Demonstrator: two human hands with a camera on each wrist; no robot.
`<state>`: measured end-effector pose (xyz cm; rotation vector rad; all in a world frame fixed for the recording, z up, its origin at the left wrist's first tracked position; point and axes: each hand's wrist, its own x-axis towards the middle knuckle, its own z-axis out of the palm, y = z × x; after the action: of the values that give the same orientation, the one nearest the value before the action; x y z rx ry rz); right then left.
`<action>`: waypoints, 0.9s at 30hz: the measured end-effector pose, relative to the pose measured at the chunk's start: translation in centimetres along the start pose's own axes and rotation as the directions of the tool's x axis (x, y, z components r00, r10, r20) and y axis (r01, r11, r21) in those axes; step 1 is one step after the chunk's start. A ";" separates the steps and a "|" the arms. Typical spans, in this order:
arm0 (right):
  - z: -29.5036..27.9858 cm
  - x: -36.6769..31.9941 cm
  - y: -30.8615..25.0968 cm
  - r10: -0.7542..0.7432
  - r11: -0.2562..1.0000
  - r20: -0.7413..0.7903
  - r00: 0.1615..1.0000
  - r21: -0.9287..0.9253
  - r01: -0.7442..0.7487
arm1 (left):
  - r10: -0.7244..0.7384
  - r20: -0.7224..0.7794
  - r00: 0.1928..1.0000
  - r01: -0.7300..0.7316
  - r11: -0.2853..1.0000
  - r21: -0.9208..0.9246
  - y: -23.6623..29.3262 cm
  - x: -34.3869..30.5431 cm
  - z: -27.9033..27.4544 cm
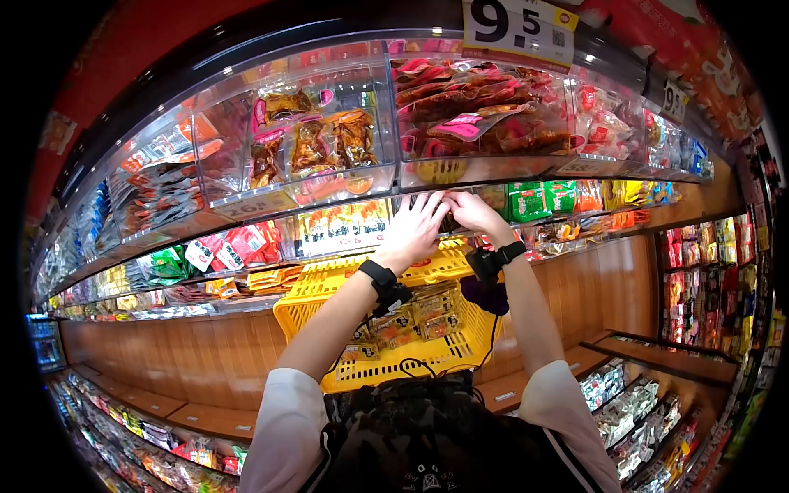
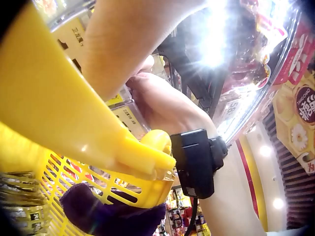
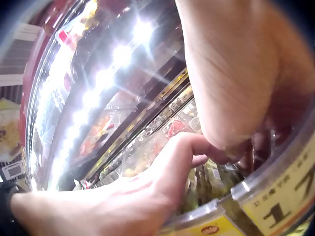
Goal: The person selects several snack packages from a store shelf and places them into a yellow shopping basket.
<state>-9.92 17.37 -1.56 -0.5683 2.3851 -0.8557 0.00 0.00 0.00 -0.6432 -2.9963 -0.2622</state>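
Both hands reach into a lower shelf bin. The left hand (image 1: 417,226) has its fingers extended over the bin edge; in the right wrist view the left hand (image 3: 236,73) comes down from above, its fingertips partly hidden. Beside it, nearly touching, is the right hand (image 1: 477,214), fingers bent; the right wrist view shows the right hand (image 3: 142,191) over greenish packets (image 3: 199,184) behind the clear bin rim. Whether it grips one is hidden. In the left wrist view the right hand (image 2: 167,105) lies partly behind the left forearm.
Below the forearms is a yellow basket (image 1: 337,283) holding several clear-wrapped packages (image 1: 436,316). A dark purple cloth (image 2: 93,211) hangs at its side. Above the hands, a shelf of clear bins holds pink-topped packs (image 1: 468,123). A bright shelf light glares in both wrist views.
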 end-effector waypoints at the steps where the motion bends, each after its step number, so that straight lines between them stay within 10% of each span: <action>1: -0.2 -0.1 0.1 0.019 0.998 0.019 1.000 0.057 -0.020 | 0.013 0.000 1.000 -0.013 1.000 -0.007 -0.1 0.1 -0.1; 15: 0.1 -2.0 0.8 0.015 0.994 -0.033 0.999 0.107 -0.011 | 0.049 0.081 0.995 -0.047 0.998 -0.031 0.1 -0.1 -0.1; 19: 0.2 -4.6 -0.8 -0.123 0.991 -0.225 0.967 0.026 0.132 | 0.048 0.080 0.996 -0.046 0.999 -0.026 0.2 -0.1 -0.2; 22: 0.1 -9.6 -5.7 -0.334 0.939 -0.533 0.777 -0.115 0.325 | 0.041 0.065 0.997 -0.040 0.999 -0.020 0.2 -0.1 0.0; 24: 1.6 -13.3 -5.9 -0.455 0.870 -0.423 0.784 -0.024 0.492 | 0.040 0.044 0.998 -0.039 0.999 -0.021 0.0 -0.1 0.4; 27: 4.9 -15.9 -5.1 -0.399 0.908 0.194 0.896 0.219 0.356 | 0.038 0.049 0.998 -0.037 0.999 -0.028 0.1 -0.2 0.1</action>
<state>6.33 20.20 4.11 -1.0238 1.9867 -1.0877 0.22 0.00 -0.07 -0.7182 -3.0291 -0.2888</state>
